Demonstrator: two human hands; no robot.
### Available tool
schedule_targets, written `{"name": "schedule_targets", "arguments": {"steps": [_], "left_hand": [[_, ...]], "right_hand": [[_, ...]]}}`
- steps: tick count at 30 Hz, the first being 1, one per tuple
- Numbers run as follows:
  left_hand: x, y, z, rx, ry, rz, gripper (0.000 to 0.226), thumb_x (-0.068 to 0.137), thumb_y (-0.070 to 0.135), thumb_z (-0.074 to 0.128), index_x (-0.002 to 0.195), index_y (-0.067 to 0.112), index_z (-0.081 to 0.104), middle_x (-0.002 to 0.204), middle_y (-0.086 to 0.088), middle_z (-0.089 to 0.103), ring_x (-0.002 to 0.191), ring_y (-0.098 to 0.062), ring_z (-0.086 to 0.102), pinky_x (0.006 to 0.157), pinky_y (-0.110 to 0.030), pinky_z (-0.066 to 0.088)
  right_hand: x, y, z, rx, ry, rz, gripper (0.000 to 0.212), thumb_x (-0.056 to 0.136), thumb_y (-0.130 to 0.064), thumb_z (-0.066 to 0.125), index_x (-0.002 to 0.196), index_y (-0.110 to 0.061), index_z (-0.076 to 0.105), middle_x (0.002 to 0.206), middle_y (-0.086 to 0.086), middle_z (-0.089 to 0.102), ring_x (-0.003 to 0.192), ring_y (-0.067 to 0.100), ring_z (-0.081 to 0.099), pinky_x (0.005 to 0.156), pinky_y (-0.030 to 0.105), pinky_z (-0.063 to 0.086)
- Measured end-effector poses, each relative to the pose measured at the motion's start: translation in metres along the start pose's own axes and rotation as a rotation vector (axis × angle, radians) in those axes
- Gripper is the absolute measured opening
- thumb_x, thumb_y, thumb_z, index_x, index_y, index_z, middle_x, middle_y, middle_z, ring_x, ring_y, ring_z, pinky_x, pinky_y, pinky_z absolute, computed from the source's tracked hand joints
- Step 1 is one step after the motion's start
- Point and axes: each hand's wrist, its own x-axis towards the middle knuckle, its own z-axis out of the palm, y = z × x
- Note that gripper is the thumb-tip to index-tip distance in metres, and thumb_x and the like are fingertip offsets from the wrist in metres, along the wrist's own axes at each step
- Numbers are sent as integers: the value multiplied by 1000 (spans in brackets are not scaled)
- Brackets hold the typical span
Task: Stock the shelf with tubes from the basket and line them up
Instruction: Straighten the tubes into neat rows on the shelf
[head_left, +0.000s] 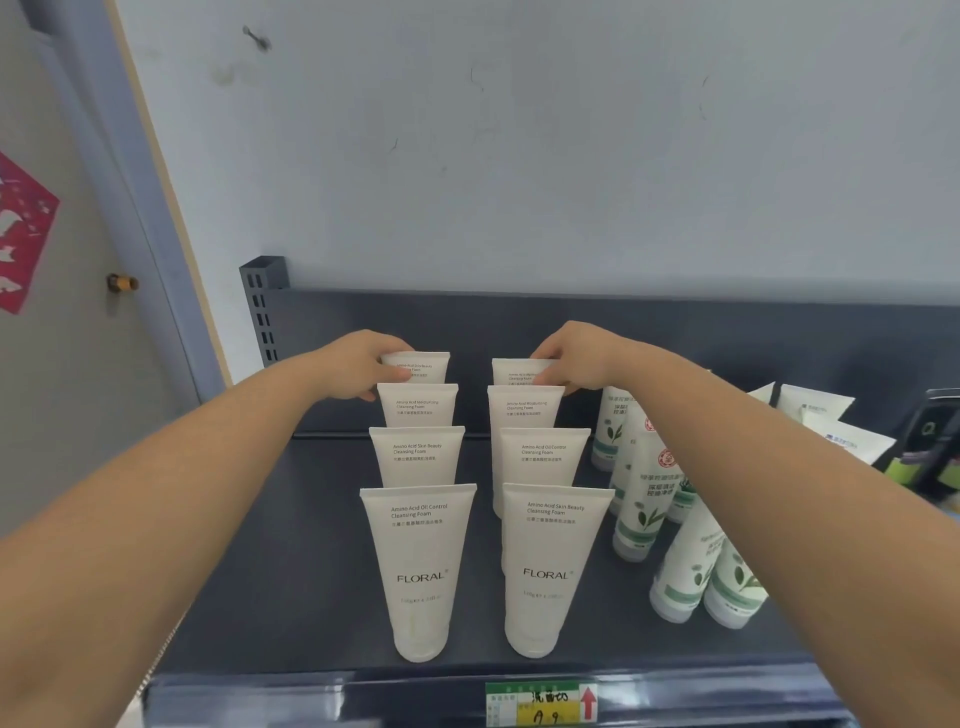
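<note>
Two rows of cream FLORAL tubes stand cap-down on the dark shelf (291, 571), running front to back. The left row's front tube (420, 571) and the right row's front tube (551, 569) face me. My left hand (358, 366) grips the top edge of the rearmost left tube (423, 367). My right hand (582, 356) pinches the top of the rearmost right tube (514, 371). Both rear tubes are partly hidden behind the ones in front. The basket is not in view.
White-and-green tubes (641, 499) stand in rows to the right of the cream rows, with more packs (831, 421) further right. A slotted upright post (262, 306) marks the shelf's back left corner. A price label (540, 704) sits on the front rail.
</note>
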Motion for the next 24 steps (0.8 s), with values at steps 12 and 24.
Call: {"name": "schedule_targets", "arguments": {"steps": [12, 24], "left_hand": [[-3, 2, 2, -72, -33, 5, 17, 95, 18, 60, 108, 28, 65, 108, -1, 71, 103, -20, 67, 89, -43, 57], [-8, 6, 3, -42, -12, 1, 24, 94, 23, 62, 117, 26, 61, 112, 2, 67, 106, -20, 64, 93, -45, 54]], "right_hand": [[2, 2, 4, 51, 41, 15, 29, 91, -19, 67, 120, -14, 69, 112, 0, 69, 91, 14, 66, 70, 18, 51], [3, 4, 2, 82, -15, 17, 29, 91, -17, 67, 120, -15, 67, 115, 2, 67, 99, 18, 66, 83, 29, 58]]}}
